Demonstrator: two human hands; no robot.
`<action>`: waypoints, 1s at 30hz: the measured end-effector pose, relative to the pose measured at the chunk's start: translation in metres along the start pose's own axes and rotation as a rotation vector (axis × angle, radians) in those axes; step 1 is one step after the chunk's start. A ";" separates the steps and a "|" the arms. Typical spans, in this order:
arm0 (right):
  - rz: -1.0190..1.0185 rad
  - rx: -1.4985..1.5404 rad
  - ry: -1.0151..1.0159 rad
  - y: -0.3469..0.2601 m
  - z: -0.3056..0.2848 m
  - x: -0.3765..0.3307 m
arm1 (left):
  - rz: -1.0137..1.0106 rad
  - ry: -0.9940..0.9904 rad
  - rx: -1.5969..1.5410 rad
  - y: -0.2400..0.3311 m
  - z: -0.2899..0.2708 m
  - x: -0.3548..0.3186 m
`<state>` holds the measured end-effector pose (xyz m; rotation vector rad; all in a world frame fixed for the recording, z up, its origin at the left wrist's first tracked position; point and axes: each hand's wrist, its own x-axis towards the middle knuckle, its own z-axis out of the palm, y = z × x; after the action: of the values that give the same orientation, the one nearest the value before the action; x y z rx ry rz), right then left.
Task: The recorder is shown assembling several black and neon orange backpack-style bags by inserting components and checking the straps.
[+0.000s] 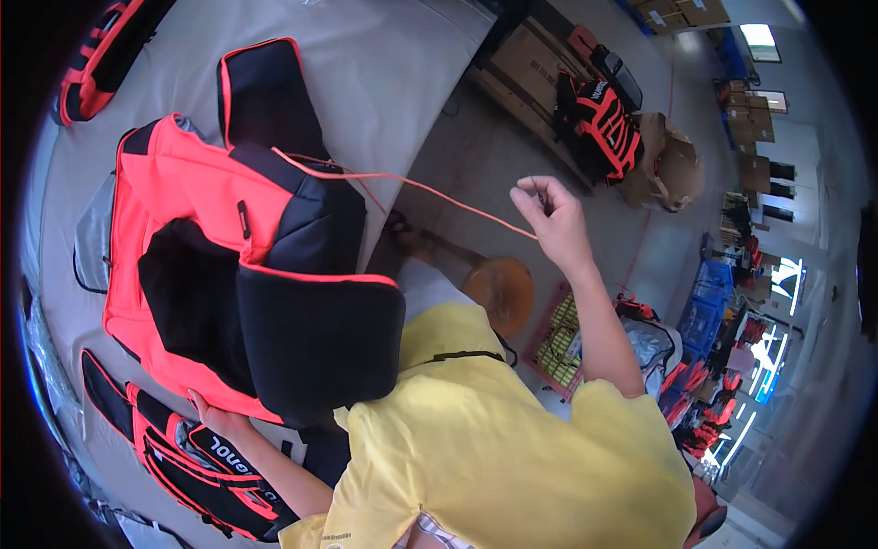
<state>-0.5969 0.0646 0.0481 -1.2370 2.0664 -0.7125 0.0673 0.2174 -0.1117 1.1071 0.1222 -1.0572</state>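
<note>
A red and black backpack (pixel 174 311) lies on the grey-covered table (pixel 384 55), its dark opening (pixel 197 293) showing and a black padded flap (pixel 320 339) with red edging folded toward me. My left hand (pixel 219 421) grips the bag's lower edge; some of its fingers are hidden. From the bag's far side a thin orange-red cord (pixel 412 183) stretches rightward to my right hand (pixel 560 220). That hand is raised past the table edge, closed on the cord with thumb and fingers bent. A black panel (pixel 270 96) with red trim sticks out at the bag's far end.
A second red and black bag (pixel 206 467) lies near my left arm, and another (pixel 101 64) at the far left. Across the floor are a large carton (pixel 526 73), a red-black bag (pixel 604 128) and a brown sack (pixel 668 165). A round stool (pixel 501 295) stands beside me.
</note>
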 end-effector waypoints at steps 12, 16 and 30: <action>-0.032 -0.076 -0.431 0.056 0.019 0.118 | 0.167 0.142 0.075 -0.089 0.002 -0.044; -0.183 0.058 -0.462 0.029 0.040 0.133 | 0.162 -0.055 -0.171 -0.133 0.036 -0.062; -0.171 0.595 -0.534 0.051 0.089 0.163 | 0.504 0.222 -0.330 -0.187 0.099 -0.108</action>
<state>-0.6198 -0.0724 -0.0849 -1.1010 1.2067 -0.8763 -0.1692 0.2014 -0.1271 0.8851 0.1760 -0.4425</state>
